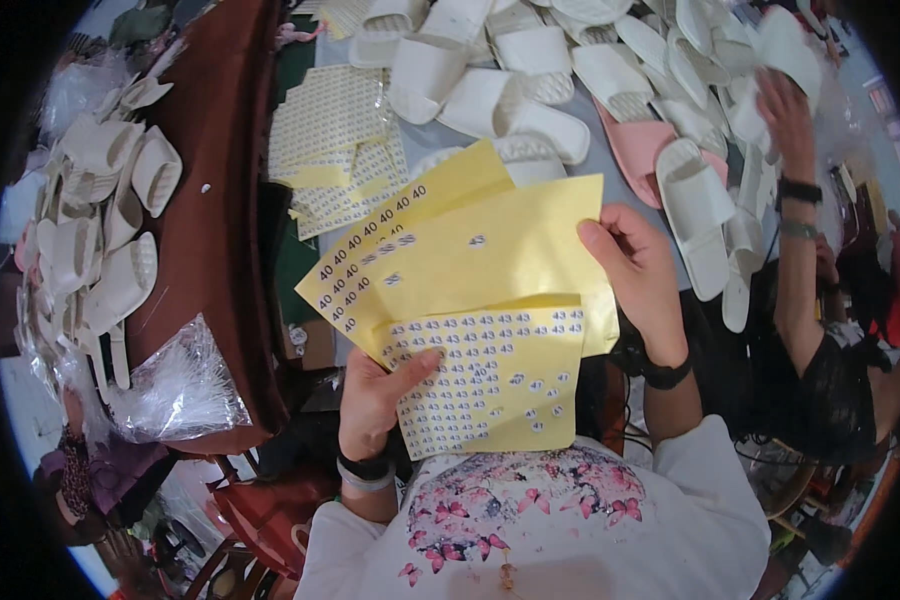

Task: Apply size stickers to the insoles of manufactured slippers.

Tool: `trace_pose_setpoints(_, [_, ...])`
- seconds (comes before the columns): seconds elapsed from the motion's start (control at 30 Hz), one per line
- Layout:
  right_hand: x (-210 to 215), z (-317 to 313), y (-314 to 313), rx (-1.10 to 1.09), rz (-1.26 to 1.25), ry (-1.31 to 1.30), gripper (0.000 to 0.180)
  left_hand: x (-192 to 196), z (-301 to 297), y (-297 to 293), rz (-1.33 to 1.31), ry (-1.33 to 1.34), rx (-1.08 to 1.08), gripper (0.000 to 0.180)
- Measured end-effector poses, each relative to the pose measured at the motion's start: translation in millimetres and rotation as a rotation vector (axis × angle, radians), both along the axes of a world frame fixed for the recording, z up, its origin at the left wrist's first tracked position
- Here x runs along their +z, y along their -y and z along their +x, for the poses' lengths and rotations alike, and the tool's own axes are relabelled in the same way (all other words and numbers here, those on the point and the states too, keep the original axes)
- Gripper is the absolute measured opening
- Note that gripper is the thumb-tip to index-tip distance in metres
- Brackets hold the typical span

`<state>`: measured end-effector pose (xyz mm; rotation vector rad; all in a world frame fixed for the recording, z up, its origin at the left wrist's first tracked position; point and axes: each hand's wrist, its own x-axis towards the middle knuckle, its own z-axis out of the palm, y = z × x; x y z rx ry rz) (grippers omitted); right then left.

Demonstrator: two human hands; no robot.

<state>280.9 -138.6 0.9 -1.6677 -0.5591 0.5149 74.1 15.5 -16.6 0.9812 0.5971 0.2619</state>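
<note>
Several yellow sticker sheets point(460, 178), held near centre.
Left fingers point(410, 376) pinch the near sheet point(505, 405) at its left edge; right fingers point(602, 243) pinch the barer sheet point(530, 225) at its right; white slippers point(692, 190) lie far right on the surface point(422, 138).

Blk two-digit nos. point(454, 353) on yel. sticker sheets point(485, 385)
</note>
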Motion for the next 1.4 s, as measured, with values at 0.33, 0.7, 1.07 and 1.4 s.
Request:
trace_pose_setpoints(0.33, [-6, -2, -1, 0.043, -0.033, 0.008, 0.015, -2, 5, -3, -0.085, 0.031, -0.015, 0.030])
trace_pose_setpoints(0.7, [51, -17, -14, 0.060, -0.012, 0.652, 0.018, -4, 9, -2, -0.009, -0.018, 0.074, 0.023])
trace_pose_setpoints(1.07, [31, -42, -71, 0.392, 0.006, 0.961, 0.012, -1, 19, 11, 0.476, 0.033, 0.053, 0.022])
trace_pose_setpoints(1.4, [18, -45, -60, 0.412, -0.117, 0.947, 0.014, -11, 18, 7, 0.429, -0.083, -0.082, 0.018])
